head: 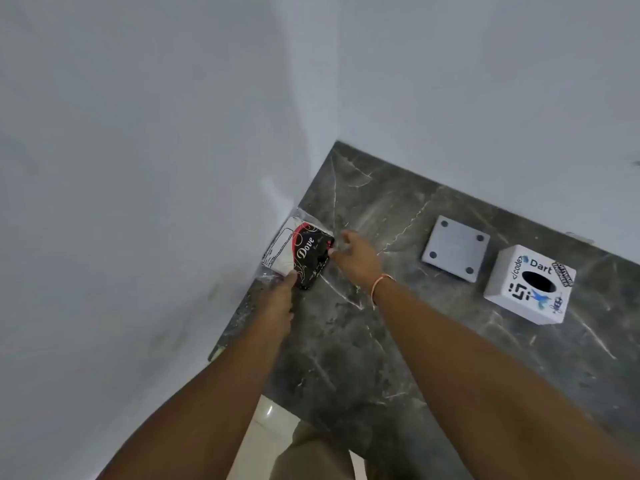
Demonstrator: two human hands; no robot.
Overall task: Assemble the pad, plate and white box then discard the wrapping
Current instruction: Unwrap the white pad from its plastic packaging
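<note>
A black, red and white pad [304,252] marked "Dove" lies inside clear plastic wrapping [301,216] at the left edge of the dark marble counter [363,341], against the wall. My left hand [282,297] pinches the pack's near corner. My right hand [356,254] grips the pack's right edge, fingers on the wrapping. A grey square plate [455,249] with round pads at its corners lies flat to the right. Beside it stands a white box [530,284] covered in stickers, with a dark oval hole in its top.
White walls [173,133] meet at the counter's far left corner and run along its back. The counter's left edge drops to a pale tiled floor [263,420]. My trouser leg [311,455] shows at the bottom.
</note>
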